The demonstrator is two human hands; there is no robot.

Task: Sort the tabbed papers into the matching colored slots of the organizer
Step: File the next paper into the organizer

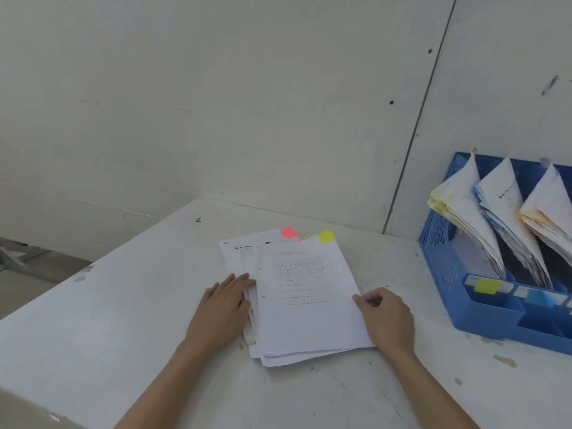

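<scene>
Tabbed papers stacked on table, three bundles leaning in blue organizer

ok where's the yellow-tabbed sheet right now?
In the head view, the yellow-tabbed sheet lies on top of the paper stack, between the left hand and the right hand, which grips its right edge; the blue organizer stands to its right.

Two arms show: a left arm and a right arm. Both are bare right down to the bottom edge. The left hand and right hand are bare too.
</scene>
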